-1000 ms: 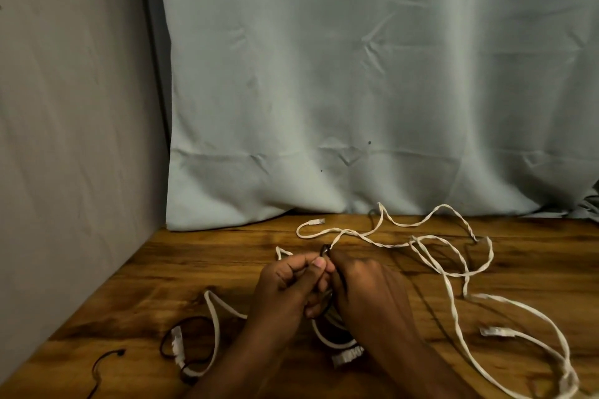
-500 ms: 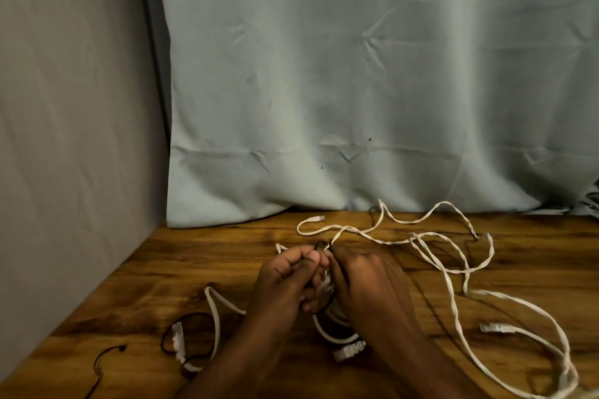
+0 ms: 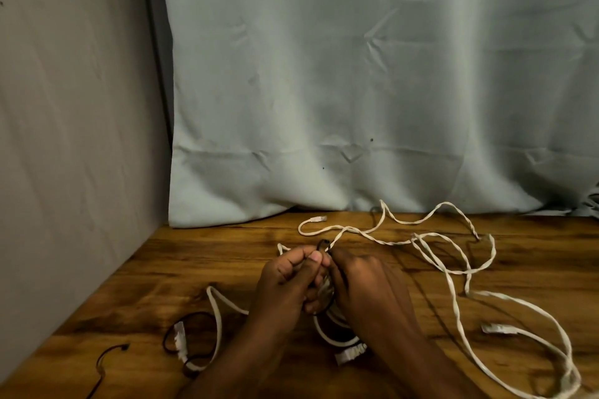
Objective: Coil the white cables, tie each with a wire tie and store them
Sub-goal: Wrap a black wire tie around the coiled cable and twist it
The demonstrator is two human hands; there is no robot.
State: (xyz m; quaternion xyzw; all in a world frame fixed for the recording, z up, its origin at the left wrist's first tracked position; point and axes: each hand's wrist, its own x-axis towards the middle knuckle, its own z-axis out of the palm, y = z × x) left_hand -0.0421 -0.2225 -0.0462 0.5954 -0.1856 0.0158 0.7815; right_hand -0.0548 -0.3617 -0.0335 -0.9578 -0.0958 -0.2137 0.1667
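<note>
My left hand point(image 3: 288, 282) and my right hand point(image 3: 363, 285) meet over the wooden table point(image 3: 201, 269), fingers curled around a small coil of white cable point(image 3: 325, 288). Both pinch a black wire tie point(image 3: 324, 244) whose loop sticks up above the fingertips. Part of the coil hangs below the hands, ending in a white plug point(image 3: 350, 355). A long loose white cable point(image 3: 453, 272) sprawls over the right half of the table, with plugs at the back point(image 3: 317, 219) and the right point(image 3: 494, 328). Another white cable point(image 3: 215, 311) lies to the left.
A black wire tie point(image 3: 110, 355) lies near the table's front left corner; another black tie point(image 3: 191, 317) loops around the left cable's plug. A grey curtain point(image 3: 356, 91) hangs behind the table and a wall point(image 3: 64, 139) closes the left side.
The hands have shifted slightly and the tie's loop now stands a little higher above the fingertips. The loose cables lie as before.
</note>
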